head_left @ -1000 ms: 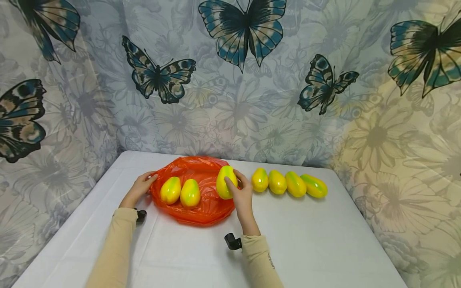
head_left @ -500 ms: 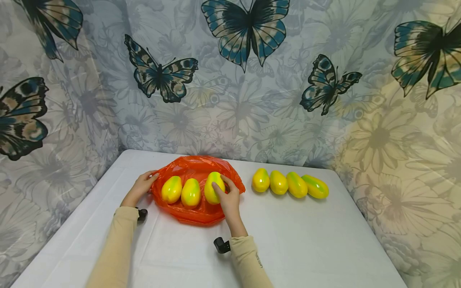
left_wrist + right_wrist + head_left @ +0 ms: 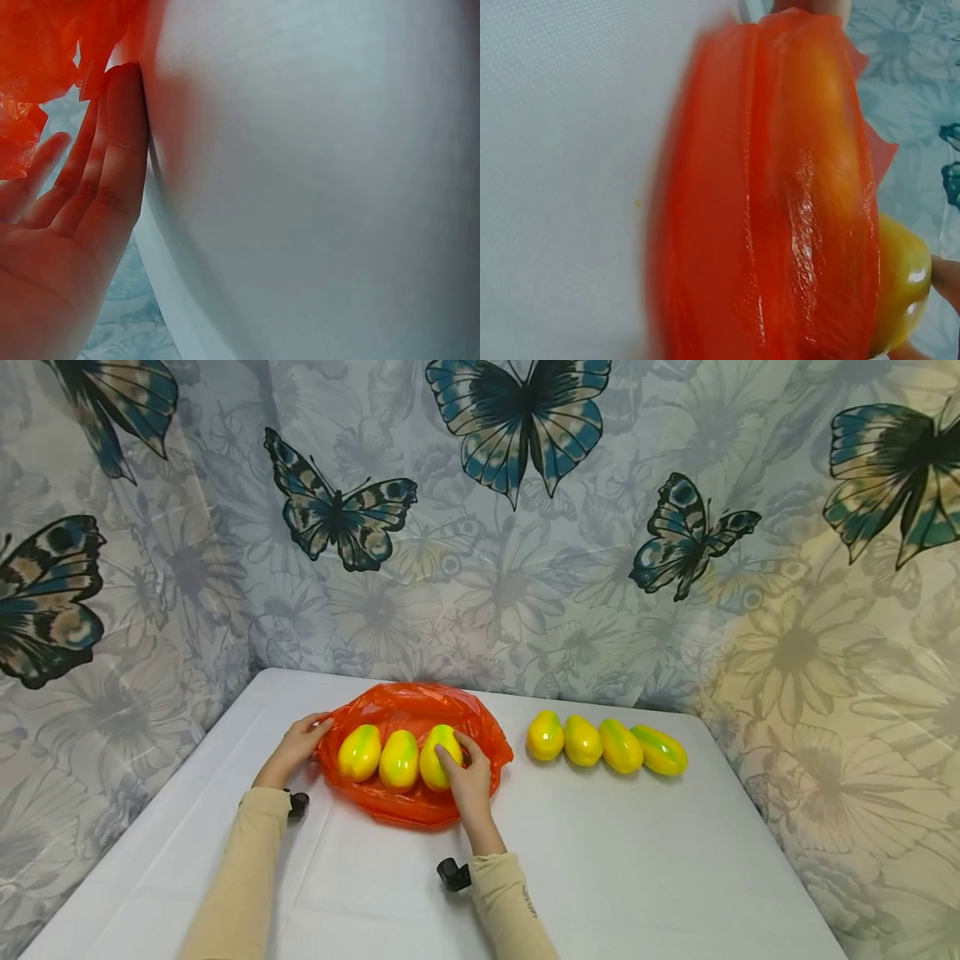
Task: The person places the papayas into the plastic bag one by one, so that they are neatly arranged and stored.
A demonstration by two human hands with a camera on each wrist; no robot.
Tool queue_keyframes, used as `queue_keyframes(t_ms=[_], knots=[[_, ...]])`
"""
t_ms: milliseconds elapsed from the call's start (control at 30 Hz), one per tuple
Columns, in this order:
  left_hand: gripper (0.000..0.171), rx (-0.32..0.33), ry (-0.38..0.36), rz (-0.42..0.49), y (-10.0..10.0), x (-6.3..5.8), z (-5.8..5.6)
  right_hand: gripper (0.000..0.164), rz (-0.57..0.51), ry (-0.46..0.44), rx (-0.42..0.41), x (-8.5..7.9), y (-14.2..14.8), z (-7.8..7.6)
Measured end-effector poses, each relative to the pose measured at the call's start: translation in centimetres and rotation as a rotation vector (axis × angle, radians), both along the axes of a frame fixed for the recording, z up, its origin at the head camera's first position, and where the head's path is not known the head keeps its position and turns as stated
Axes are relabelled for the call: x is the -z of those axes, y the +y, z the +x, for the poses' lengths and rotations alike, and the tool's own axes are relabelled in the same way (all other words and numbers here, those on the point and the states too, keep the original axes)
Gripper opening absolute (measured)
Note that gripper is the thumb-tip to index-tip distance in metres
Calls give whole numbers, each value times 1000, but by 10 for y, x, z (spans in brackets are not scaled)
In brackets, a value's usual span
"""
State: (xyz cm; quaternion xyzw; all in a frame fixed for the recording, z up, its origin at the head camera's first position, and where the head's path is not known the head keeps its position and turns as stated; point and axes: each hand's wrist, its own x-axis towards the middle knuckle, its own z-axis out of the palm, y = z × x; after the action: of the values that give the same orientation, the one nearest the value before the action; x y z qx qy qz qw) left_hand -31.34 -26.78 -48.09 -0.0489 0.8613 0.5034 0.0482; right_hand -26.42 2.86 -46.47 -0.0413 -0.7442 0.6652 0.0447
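Your right hand (image 3: pixel 474 783) moved its pinched yellow fruit (image 3: pixel 432 763) inward on the red bag (image 3: pixel 408 700); your straight-fingered left hand (image 3: pixel 296 748) touches the bag's rim.

Head view from above, facing forward-down over table (image 3: pixel 637 860), wrist views close-up, all sharing red bag (image 3: pixel 420 812)

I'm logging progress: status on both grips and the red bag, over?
Left grip touching red bag at its left rim. Right grip holding yellow-green fruit at bag's opening, two matching fruits alongside. Nothing visibly in the way.
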Motion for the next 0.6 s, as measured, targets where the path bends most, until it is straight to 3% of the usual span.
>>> queue_keyframes(t_ms=[300, 600], knots=[[62, 3, 6, 0, -1, 0, -1, 48, 24, -19, -11, 5, -1, -1], [60, -3, 37, -22, 0, 0, -1, 50, 119, -46, -57, 13, -2, 1]])
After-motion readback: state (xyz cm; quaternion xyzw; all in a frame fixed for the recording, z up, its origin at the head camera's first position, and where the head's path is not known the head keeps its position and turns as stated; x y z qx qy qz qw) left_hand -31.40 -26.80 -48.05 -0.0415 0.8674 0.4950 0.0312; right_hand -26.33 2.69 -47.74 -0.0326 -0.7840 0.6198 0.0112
